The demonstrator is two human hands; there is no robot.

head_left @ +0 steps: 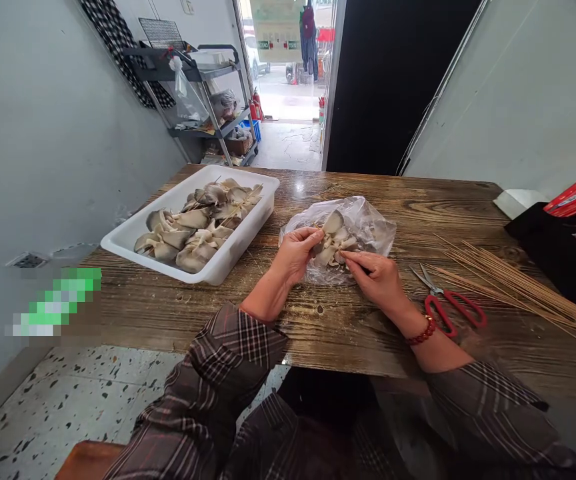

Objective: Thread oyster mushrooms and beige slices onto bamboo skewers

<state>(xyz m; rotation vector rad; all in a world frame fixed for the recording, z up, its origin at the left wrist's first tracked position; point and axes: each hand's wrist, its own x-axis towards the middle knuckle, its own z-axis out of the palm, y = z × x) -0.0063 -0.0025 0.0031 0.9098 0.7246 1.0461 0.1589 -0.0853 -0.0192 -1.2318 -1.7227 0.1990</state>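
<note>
Oyster mushrooms (335,225) are forming a loose cluster between the person's two hands, just above a clear plastic bag (377,233) that is lying on the wooden table (288,357). The left hand (293,257) is mostly closing, its thumb and fingers pinching the cluster at its left edge. The right hand (379,277) is reaching in from the other side, its other fingers curling while thumb and forefinger are drawing close together at the lower edge of the cluster; the tips are too small to tell whether they are gripping a piece or only touching it. More mushrooms are showing beneath, in the bag. To the left, a white tray (263,230) is holding a pile of mushrooms, with thin stick ends poking out among them. A red bead bracelet (424,331) is circling the right wrist, and just beyond it red-handled scissors (437,291) are lying with their blades parting. Thin wooden skewers (533,287) are spreading beside the scissors, running toward the right edge of the table. Behind them, a black box (543,243) is standing near red packets (575,197). Past the table, a grey cart (195,133) is standing near the doorway.
</note>
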